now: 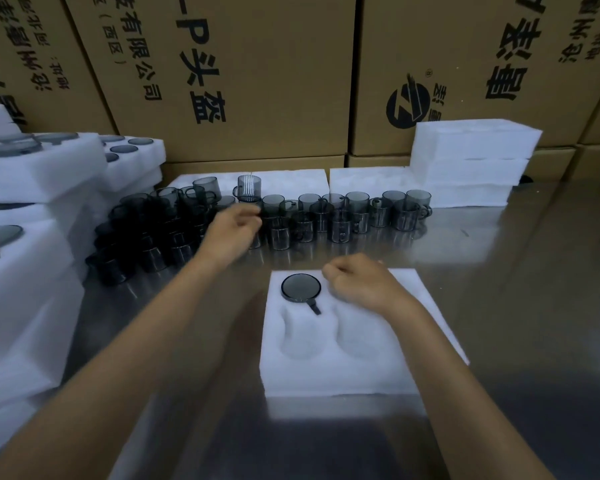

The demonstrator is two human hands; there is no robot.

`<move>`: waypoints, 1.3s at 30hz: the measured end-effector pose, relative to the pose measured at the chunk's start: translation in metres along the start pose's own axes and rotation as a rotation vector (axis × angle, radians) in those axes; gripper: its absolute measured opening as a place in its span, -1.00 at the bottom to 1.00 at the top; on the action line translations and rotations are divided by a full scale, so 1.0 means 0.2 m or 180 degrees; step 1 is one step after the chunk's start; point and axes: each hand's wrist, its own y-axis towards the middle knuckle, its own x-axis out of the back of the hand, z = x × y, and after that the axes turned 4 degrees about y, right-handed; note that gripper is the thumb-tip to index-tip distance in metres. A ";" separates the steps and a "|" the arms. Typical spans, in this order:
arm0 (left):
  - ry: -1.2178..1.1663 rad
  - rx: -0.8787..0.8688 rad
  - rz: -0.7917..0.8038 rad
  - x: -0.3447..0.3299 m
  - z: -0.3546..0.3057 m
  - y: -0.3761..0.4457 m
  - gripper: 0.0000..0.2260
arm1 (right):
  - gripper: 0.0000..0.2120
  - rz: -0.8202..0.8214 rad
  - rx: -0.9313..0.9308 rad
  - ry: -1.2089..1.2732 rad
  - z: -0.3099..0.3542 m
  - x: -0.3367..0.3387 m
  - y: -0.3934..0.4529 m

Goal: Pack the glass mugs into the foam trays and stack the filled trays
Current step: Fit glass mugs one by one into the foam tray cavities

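A white foam tray [340,379] lies on the steel table in front of me. Its far-left pocket holds one dark glass mug [301,288], rim up, handle pointing towards me. The two near pockets are empty. My right hand [359,284] hovers with curled fingers over the far-right pocket and hides it; nothing shows in its grip. Behind the tray stand several loose grey mugs [343,216], packed densely at the left. My left hand [234,233] reaches into this row, fingers curled at a mug just below a raised one [249,188]. Whether it holds one is unclear.
Stacks of filled foam trays [32,174] rise along the left edge. Empty foam trays [471,157] are piled at the back right, with flat foam pieces [291,181] behind the mugs. Cardboard boxes [239,81] wall off the back. Bare steel table [516,289] extends to the right.
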 end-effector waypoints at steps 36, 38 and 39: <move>-0.1716 -0.0138 0.0167 -0.17 -0.25 -0.10 -0.67 | -0.83 0.0242 -0.0222 0.0812 -0.02 0.17 0.02; -0.2281 -0.0061 0.0454 -0.17 -0.29 -0.23 -0.72 | -0.78 -0.0324 -0.0396 0.1459 -0.05 0.21 0.00; -0.2484 -0.0030 0.0631 -0.17 -0.30 -0.28 -0.74 | -0.73 -0.0439 -0.0446 0.1845 -0.06 0.22 -0.02</move>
